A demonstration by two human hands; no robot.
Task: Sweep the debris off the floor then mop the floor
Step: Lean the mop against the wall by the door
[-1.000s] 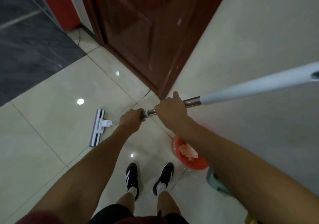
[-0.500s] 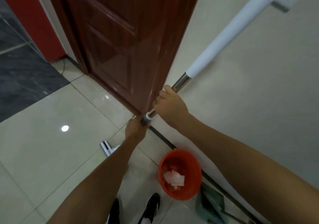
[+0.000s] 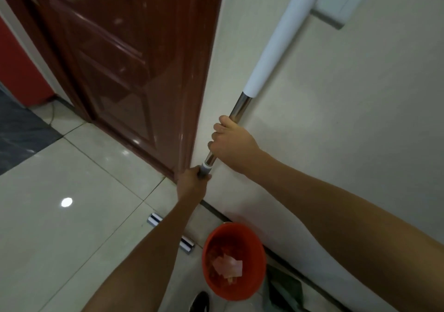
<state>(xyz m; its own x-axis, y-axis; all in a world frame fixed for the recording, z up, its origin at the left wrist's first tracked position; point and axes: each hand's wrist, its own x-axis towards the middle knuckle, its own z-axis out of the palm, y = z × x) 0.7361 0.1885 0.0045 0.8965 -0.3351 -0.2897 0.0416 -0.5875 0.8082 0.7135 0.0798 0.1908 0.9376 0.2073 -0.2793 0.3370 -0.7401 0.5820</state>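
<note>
I hold a flat mop almost upright against the cream wall. Its white upper handle (image 3: 276, 47) runs up to the top edge, with a shiny metal section below it. My right hand (image 3: 231, 143) grips that metal section. My left hand (image 3: 192, 184) is closed around the grey collar lower on the pole. The mop head (image 3: 186, 244) lies on the pale floor tiles (image 3: 72, 239), mostly hidden behind my left forearm, with only its two ends showing. An orange basin (image 3: 234, 261) holding scraps of debris stands on the floor by the wall.
A dark red-brown door (image 3: 125, 71) fills the upper left, its frame edge meeting the wall beside my hands. A green dustpan (image 3: 283, 287) lies right of the basin. One of my shoes (image 3: 199, 302) shows at the bottom edge. A dark floor area (image 3: 16, 134) lies far left.
The mop pole has swung from nearly level to steeply upright along the wall. The mop head has come in from the open floor to near my feet and the basin.
</note>
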